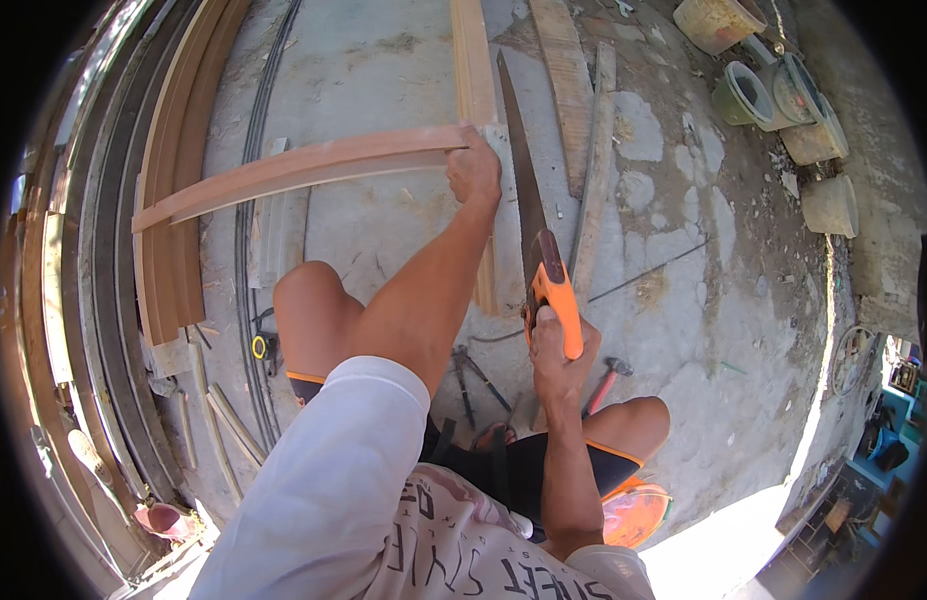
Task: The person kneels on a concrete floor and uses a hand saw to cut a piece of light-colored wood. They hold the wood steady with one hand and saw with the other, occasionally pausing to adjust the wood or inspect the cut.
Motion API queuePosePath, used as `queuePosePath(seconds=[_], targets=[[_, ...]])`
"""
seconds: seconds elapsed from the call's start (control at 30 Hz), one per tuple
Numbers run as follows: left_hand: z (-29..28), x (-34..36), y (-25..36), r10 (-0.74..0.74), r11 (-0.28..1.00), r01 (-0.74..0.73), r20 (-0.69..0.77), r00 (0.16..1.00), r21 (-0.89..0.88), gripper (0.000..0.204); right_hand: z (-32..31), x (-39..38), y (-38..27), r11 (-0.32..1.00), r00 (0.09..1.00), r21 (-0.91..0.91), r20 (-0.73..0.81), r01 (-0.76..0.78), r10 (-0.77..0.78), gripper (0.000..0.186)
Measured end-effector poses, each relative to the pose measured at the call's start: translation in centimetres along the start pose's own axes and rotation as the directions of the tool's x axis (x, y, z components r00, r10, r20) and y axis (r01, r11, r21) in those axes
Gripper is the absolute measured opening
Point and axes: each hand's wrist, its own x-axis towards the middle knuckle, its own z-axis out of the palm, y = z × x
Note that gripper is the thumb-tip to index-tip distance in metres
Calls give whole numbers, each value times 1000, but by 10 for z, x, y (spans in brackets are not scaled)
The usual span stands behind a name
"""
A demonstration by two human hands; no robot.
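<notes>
The left hand [474,168] is closed around the near end of a long curved wooden strip [303,172], which runs from that grip out toward the person's left, its far end reaching the stack of curved boards [173,200] lying along the left side of the concrete floor [683,300]. The right hand [553,352] is wrapped fully around the orange handle of a handsaw [535,220]; the blade points away from the person and its tip lies just right of the left hand, close to the end of the strip. Whether the teeth touch the wood cannot be told. Both knees are raised, the left knee below the strip and the right knee beside the right forearm. A straight plank [473,60] runs away from the person just behind the left hand, and two further planks [583,120] lie to the right of the saw blade. On the floor between the legs lie a pair of pliers [473,375] and, just right of the right hand, a hammer [605,380] with a red shaft. A yellow tape measure [260,347] sits beside the left thigh. Several buckets and pots [773,95] stand well apart at the upper right. An orange disc-shaped object [635,512] lies under the right leg.
</notes>
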Motion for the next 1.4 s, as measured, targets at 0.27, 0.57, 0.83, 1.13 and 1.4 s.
queuePosePath(seconds=[0.27, 0.57, 0.83, 1.13, 1.4], targets=[[-17, 10, -1, -11, 1000, 10, 6, 1000, 21, 87, 23, 15, -10, 990, 990, 17, -29, 139, -138, 25], [-101, 77, 6, 853, 391, -658, 16, 522, 644, 102, 23, 14, -21, 983, 986, -72, -9, 167, -168, 25], [-104, 81, 38, 361, 349, -602, 489, 794, 719, 121, -32, -94, 7, 986, 994, -132, -18, 104, -107, 32], [-99, 79, 39, 304, 363, -600, 518, 800, 713, 117, 13, 1, -42, 987, 991, -94, 43, 131, -128, 24], [-102, 88, 39, 337, 377, -608, 508, 793, 699, 111, -45, -117, -11, 997, 999, -62, 21, 38, -36, 32]])
